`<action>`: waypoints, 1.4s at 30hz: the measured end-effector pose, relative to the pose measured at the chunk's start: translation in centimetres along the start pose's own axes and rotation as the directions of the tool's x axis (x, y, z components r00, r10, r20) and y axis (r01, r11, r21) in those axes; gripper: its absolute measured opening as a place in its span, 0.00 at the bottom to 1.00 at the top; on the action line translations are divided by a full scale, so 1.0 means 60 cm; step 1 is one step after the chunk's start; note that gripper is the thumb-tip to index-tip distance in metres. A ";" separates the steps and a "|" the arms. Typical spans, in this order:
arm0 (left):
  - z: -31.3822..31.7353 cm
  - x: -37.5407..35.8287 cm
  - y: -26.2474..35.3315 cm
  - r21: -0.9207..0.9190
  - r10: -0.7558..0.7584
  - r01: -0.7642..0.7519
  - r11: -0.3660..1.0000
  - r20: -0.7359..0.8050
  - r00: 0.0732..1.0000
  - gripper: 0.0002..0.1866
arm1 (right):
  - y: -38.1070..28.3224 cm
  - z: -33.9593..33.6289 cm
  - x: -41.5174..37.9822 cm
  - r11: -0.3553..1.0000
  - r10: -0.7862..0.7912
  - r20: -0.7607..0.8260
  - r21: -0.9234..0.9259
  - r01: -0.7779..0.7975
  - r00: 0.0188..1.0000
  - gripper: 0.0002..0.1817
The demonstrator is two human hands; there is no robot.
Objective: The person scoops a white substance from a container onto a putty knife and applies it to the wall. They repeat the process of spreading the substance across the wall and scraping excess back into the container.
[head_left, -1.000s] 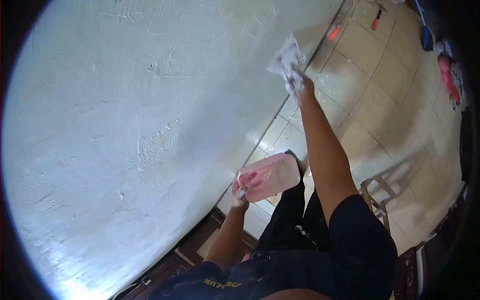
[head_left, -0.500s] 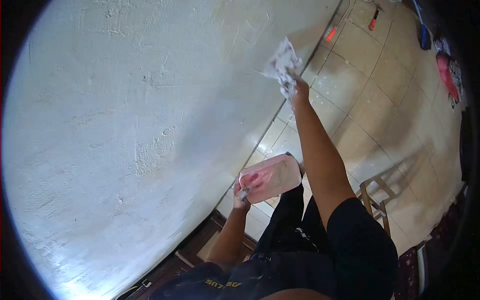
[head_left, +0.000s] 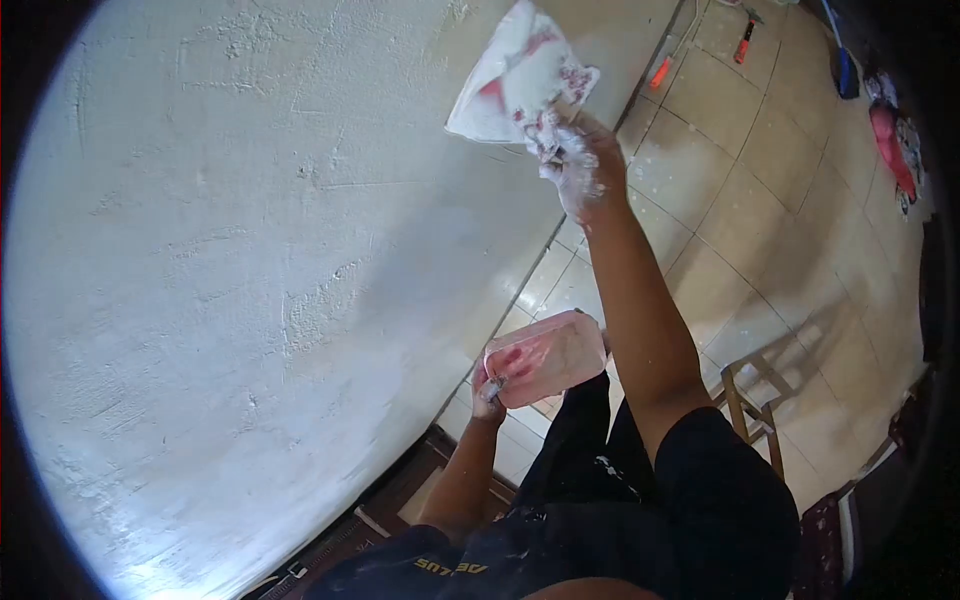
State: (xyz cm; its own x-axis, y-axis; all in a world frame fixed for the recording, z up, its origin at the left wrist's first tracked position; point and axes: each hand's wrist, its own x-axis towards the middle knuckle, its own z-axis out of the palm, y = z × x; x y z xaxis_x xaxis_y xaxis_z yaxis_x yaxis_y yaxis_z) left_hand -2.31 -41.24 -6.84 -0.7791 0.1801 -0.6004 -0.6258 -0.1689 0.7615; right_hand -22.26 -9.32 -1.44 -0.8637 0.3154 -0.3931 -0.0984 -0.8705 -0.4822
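Observation:
My right hand [head_left: 582, 165], smeared with white paste, is closed on a flat putty spreader [head_left: 505, 85]. White putty coats much of the spreader, and reddish patches show through. It is held up against or just in front of the rough whitish wall [head_left: 230, 250]; whether it touches cannot be told. Lower down, my left hand [head_left: 487, 395] grips the near left end of a translucent pink plastic tub [head_left: 560, 365]. The tub is tilted toward me, with pinkish smears inside. Some white paste sticks to my left fingers.
Cream floor tiles [head_left: 720, 170] run along the wall's foot. A tool with a red-and-black handle [head_left: 745, 40] and an orange-handled item [head_left: 660, 72] lie at the top. A wooden stool [head_left: 750, 410] stands at right. Red cloth [head_left: 890, 150] lies far right.
My right hand has moved up and slightly left with the spreader, whose broad face now shows larger. The tub in my left hand has barely shifted.

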 end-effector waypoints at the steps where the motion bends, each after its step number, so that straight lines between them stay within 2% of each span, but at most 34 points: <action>1: 0.000 0.001 0.000 -0.032 -0.016 0.017 0.999 0.010 1.000 0.38 | 0.017 -0.022 0.017 0.980 0.100 -0.059 -0.168 -0.108 0.993 0.16; 2: 0.000 0.002 0.000 -0.066 -0.032 0.033 0.997 0.018 0.999 0.38 | 0.046 -0.058 0.028 0.980 0.101 -0.060 -0.167 -0.109 0.993 0.16; 4: -0.007 0.005 -0.003 -0.073 -0.041 0.042 0.996 0.019 0.999 0.38 | 0.121 -0.155 0.048 0.978 0.175 -0.220 -0.072 -0.195 0.959 0.16; 6: -0.010 0.006 -0.003 -0.078 -0.046 0.047 0.996 0.020 0.999 0.38 | 0.192 -0.267 0.045 0.994 0.108 -0.237 0.046 -0.099 0.965 0.19; 8: -0.012 0.002 -0.002 -0.070 -0.060 0.059 0.996 -0.013 0.998 0.38 | 0.228 -0.399 0.032 0.963 0.262 0.012 0.064 -0.262 0.965 0.24; 9: -0.018 0.001 -0.005 -0.069 -0.059 0.059 0.996 -0.010 0.998 0.38 | 0.227 -0.362 0.027 0.977 0.212 -0.143 0.049 -0.207 0.967 0.20; 10: -0.028 0.002 -0.011 -0.077 -0.056 0.056 0.995 0.000 0.998 0.37 | 0.214 -0.334 0.031 0.978 0.209 -0.144 0.047 -0.204 0.967 0.20; 12: -0.038 0.003 -0.022 -0.089 -0.052 0.053 0.995 0.013 0.999 0.37 | 0.161 -0.264 0.044 0.956 -0.001 0.008 0.292 -0.001 1.000 0.20; 14: -0.043 0.002 -0.025 -0.036 -0.047 0.046 0.998 -0.021 0.999 0.37 | 0.061 -0.127 0.040 0.932 -0.112 0.098 0.355 0.070 0.989 0.19; 16: -0.040 0.002 -0.018 -0.030 -0.027 0.027 0.999 0.005 1.000 0.37 | 0.005 -0.080 0.068 0.942 -0.013 0.281 0.325 -0.082 0.960 0.17; 17: -0.036 0.003 -0.014 -0.025 -0.011 0.012 1.000 0.035 0.999 0.36 | -0.010 -0.056 0.075 0.941 -0.010 0.280 0.327 -0.085 0.960 0.17; 18: -0.033 0.004 -0.012 -0.025 -0.013 0.014 1.000 0.033 0.999 0.36 | -0.020 -0.031 0.080 0.993 -0.038 0.189 0.118 0.016 0.981 0.16; 19: -0.030 0.004 -0.011 -0.120 -0.068 0.067 0.991 -0.002 0.998 0.36 | -0.023 -0.020 0.086 0.990 -0.086 0.104 -0.106 0.097 0.991 0.16; 20: -0.026 0.005 -0.009 -0.217 -0.125 0.116 0.969 -0.032 0.992 0.35 | -0.009 -0.038 0.097 0.990 -0.085 0.103 -0.107 0.096 0.991 0.16; 22: -0.014 0.005 -0.007 -0.195 -0.104 0.096 0.976 -0.028 0.994 0.34 | 0.054 -0.125 0.122 0.981 0.104 -0.115 -0.154 -0.121 0.988 0.17; 24: -0.007 0.003 -0.004 -0.107 -0.030 0.036 0.994 0.053 0.998 0.34 | 0.120 -0.226 0.099 0.990 0.127 -0.240 -0.034 -0.140 0.962 0.21; 25: -0.008 0.003 -0.003 -0.106 -0.031 0.036 0.994 0.053 0.998 0.34 | 0.168 -0.291 0.084 1.000 0.001 -0.166 0.013 0.001 0.986 0.26; 26: -0.008 0.004 -0.004 -0.081 -0.023 0.027 0.996 0.050 0.998 0.34 | 0.238 -0.405 0.085 0.999 -0.005 -0.162 -0.049 -0.003 0.987 0.25; 27: -0.010 0.002 -0.007 -0.056 -0.018 0.021 0.998 0.045 0.999 0.35 | 0.248 -0.461 0.055 0.968 0.220 -0.057 0.134 -0.211 0.974 0.20; 28: -0.018 0.001 -0.013 -0.056 -0.025 0.027 0.998 0.041 0.999 0.35 | 0.245 -0.455 0.024 0.967 0.225 -0.063 0.135 -0.215 0.972 0.20; 30: -0.041 0.001 -0.031 -0.094 -0.094 0.086 0.992 -0.084 0.992 0.37 | 0.211 -0.407 -0.032 0.922 0.283 -0.113 0.307 -0.237 0.952 0.17; 31: -0.045 0.001 -0.032 -0.090 -0.086 0.082 0.993 -0.046 0.995 0.38 | 0.201 -0.383 -0.049 0.935 0.300 -0.204 0.257 -0.245 0.932 0.15; 32: -0.042 0.003 -0.032 -0.094 -0.090 0.085 0.992 -0.043 0.995 0.38 | 0.189 -0.356 -0.053 0.936 0.299 -0.208 0.253 -0.244 0.931 0.15; 34: -0.033 0.004 -0.028 -0.064 -0.063 0.062 0.996 -0.014 0.998 0.38 | 0.165 -0.288 -0.062 0.937 0.143 0.052 0.314 -0.152 0.988 0.16; 36: -0.015 0.001 -0.019 -0.041 -0.058 0.057 0.998 -0.009 0.998 0.38 | 0.106 -0.166 -0.065 0.963 0.111 0.068 0.239 -0.124 0.992 0.18; 38: -0.012 0.001 -0.020 -0.107 -0.081 0.084 0.991 0.033 0.996 0.37 | 0.085 -0.091 -0.053 0.997 -0.036 0.069 0.067 0.031 0.997 0.17; 39: -0.012 0.001 -0.021 -0.103 -0.084 0.086 0.991 0.030 0.996 0.37 | 0.077 -0.068 -0.047 0.997 -0.033 0.066 0.070 0.029 0.997 0.17; 41: -0.016 0.002 -0.023 -0.122 -0.082 0.088 0.989 0.051 0.995 0.36 | 0.072 -0.045 -0.032 0.994 -0.016 0.006 -0.107 0.017 1.000 0.15; 42: -0.023 0.003 -0.024 -0.120 -0.087 0.092 0.988 0.046 0.995 0.36 | 0.084 -0.058 -0.021 0.994 -0.011 0.002 -0.104 0.011 1.000 0.15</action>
State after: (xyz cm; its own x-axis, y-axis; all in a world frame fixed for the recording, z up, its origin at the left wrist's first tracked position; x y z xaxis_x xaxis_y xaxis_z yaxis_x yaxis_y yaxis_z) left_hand -1.59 -42.29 -8.38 -0.7191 0.2389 -0.6526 -0.6948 -0.2665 0.6680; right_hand -19.92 -12.76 -6.10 -0.8633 0.3245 -0.3866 -0.0559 -0.8228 -0.5656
